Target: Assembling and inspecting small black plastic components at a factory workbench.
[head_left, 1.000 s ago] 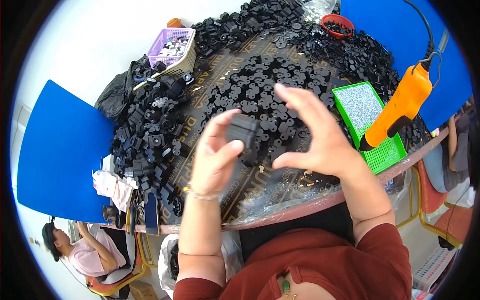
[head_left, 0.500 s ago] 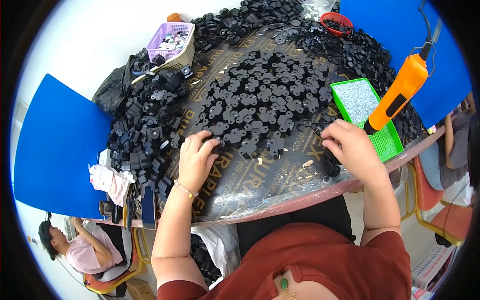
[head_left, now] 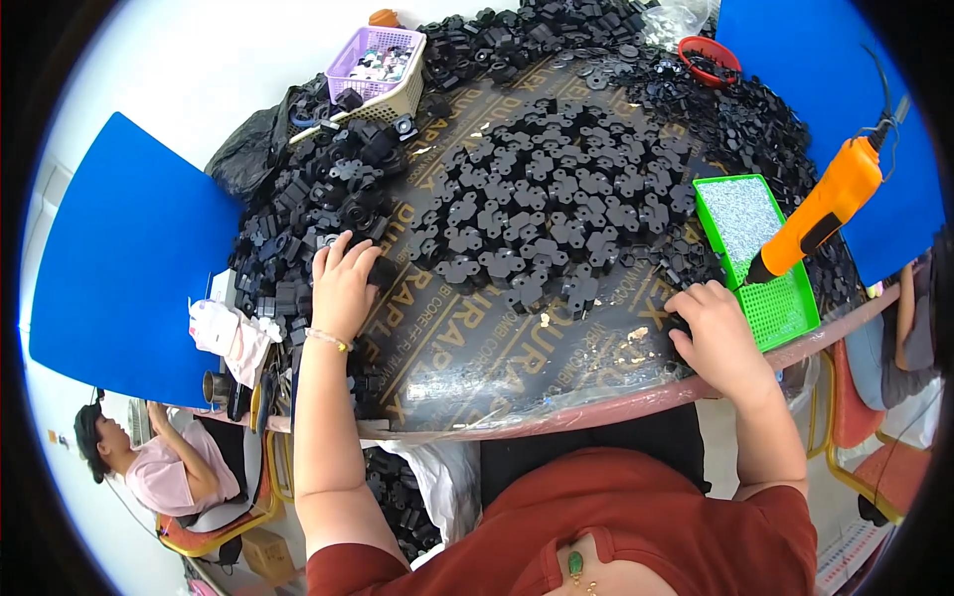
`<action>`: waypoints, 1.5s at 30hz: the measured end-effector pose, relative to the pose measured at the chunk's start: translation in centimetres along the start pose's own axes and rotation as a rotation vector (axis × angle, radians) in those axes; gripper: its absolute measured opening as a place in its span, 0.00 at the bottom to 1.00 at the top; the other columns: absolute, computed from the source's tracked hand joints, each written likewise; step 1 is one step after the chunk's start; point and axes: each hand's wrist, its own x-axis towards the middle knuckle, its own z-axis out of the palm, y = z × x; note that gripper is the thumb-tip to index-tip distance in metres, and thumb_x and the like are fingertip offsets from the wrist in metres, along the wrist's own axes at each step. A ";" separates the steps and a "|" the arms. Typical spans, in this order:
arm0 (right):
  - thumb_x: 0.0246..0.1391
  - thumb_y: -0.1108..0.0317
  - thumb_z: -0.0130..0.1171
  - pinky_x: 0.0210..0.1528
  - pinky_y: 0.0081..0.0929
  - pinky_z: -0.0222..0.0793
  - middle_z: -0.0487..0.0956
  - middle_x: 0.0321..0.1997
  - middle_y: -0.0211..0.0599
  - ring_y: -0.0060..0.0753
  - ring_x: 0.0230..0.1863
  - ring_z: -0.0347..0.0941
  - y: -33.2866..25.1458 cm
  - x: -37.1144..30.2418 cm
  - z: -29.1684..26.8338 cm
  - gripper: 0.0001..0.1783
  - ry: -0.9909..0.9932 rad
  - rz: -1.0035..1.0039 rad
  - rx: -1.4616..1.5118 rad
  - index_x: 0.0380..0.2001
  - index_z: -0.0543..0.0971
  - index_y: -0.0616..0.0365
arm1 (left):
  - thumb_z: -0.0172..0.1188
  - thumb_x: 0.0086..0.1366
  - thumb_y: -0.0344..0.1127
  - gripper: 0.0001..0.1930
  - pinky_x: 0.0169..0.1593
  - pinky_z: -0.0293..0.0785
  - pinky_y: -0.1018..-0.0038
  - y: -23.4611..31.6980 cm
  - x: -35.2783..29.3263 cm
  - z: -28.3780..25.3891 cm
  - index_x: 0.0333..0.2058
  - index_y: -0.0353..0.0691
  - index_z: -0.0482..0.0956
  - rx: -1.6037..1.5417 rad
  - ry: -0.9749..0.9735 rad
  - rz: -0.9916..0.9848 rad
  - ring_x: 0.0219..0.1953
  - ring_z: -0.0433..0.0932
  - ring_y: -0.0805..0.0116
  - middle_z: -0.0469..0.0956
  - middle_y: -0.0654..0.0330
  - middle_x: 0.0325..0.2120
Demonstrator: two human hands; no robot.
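Note:
My left hand is at the left heap of black plastic housings. Its fingers are stretched out and slightly apart over the heap's edge; the thumb side is partly hidden. My right hand is low on the table's right side, fingers curled down over a few small black parts. Whatever lies under those fingertips is mostly covered. Between the hands and farther back, a broad cluster of flat-topped black plastic pieces stands closely packed on the dark printed tabletop.
A green tray holding small silvery pieces lies right of my right hand. Above it hangs an orange electric screwdriver. At the back are a red bowl and a purple basket. Blue panels flank the table; a person sits lower left.
My left hand has moved left, from beside the packed cluster to the heap, its fingers extending. My right hand has lowered onto the small parts. The whole view has shifted slightly.

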 end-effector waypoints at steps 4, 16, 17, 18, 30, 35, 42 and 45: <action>0.45 0.78 0.62 0.46 0.38 0.71 0.77 0.35 0.42 0.46 0.41 0.73 0.5 0.7 -1.1 0.12 0.041 -0.029 0.248 0.37 0.78 0.61 | 0.68 0.48 0.25 0.25 0.60 0.66 0.62 1.3 0.9 -2.7 0.48 0.42 0.75 -0.512 0.112 -0.238 0.55 0.75 0.61 0.77 0.59 0.49; 0.55 0.82 0.59 0.49 0.23 0.75 0.77 0.43 0.31 0.26 0.44 0.78 -4.3 10.3 -4.9 0.12 0.245 -0.122 1.503 0.44 0.78 0.64 | 0.54 0.62 0.20 0.27 0.53 0.80 0.66 16.8 8.4 -7.2 0.61 0.39 0.64 -2.555 -0.003 -0.190 0.56 0.76 0.51 0.73 0.48 0.52; 0.55 0.82 0.59 0.49 0.23 0.75 0.77 0.43 0.31 0.25 0.44 0.78 -4.1 10.8 -4.3 0.13 0.228 -0.137 1.560 0.44 0.78 0.64 | 0.54 0.63 0.21 0.27 0.50 0.81 0.69 17.4 8.4 -6.0 0.61 0.39 0.63 -2.485 0.027 -0.232 0.54 0.78 0.54 0.73 0.50 0.54; 0.55 0.82 0.59 0.48 0.22 0.75 0.77 0.42 0.31 0.24 0.44 0.78 -3.7 11.5 -3.2 0.13 0.210 -0.151 1.616 0.44 0.78 0.63 | 0.54 0.63 0.21 0.27 0.48 0.82 0.70 17.8 8.5 -4.7 0.62 0.39 0.63 -2.403 0.041 -0.232 0.52 0.79 0.56 0.73 0.51 0.55; 0.52 0.84 0.60 0.54 0.24 0.72 0.77 0.44 0.31 0.23 0.47 0.75 -2.7 10.6 -0.7 0.20 0.194 -0.076 1.585 0.49 0.75 0.61 | 0.57 0.66 0.26 0.28 0.43 0.73 0.77 17.8 7.7 -2.4 0.63 0.40 0.62 -2.344 -0.079 -0.175 0.41 0.77 0.69 0.76 0.53 0.51; 0.54 0.85 0.57 0.55 0.25 0.72 0.78 0.45 0.34 0.24 0.48 0.76 -2.6 10.6 -0.3 0.17 0.150 -0.096 1.658 0.48 0.76 0.63 | 0.61 0.65 0.29 0.25 0.41 0.71 0.79 18.1 7.3 -2.8 0.60 0.41 0.64 -2.285 -0.077 -0.230 0.39 0.76 0.72 0.77 0.58 0.40; 0.54 0.83 0.58 0.52 0.23 0.73 0.80 0.45 0.34 0.23 0.47 0.76 -2.6 10.5 -0.1 0.15 0.075 -0.072 1.577 0.46 0.77 0.62 | 0.63 0.64 0.32 0.27 0.39 0.71 0.80 18.1 7.3 -2.8 0.60 0.40 0.65 -2.251 -0.129 -0.175 0.35 0.76 0.74 0.78 0.61 0.37; 0.54 0.83 0.58 0.50 0.23 0.73 0.80 0.44 0.34 0.23 0.46 0.76 -3.0 10.3 -0.5 0.15 0.077 -0.047 1.497 0.45 0.79 0.62 | 0.66 0.63 0.36 0.28 0.38 0.72 0.81 18.0 7.2 -2.7 0.59 0.39 0.66 -2.191 -0.112 -0.162 0.34 0.77 0.75 0.78 0.62 0.37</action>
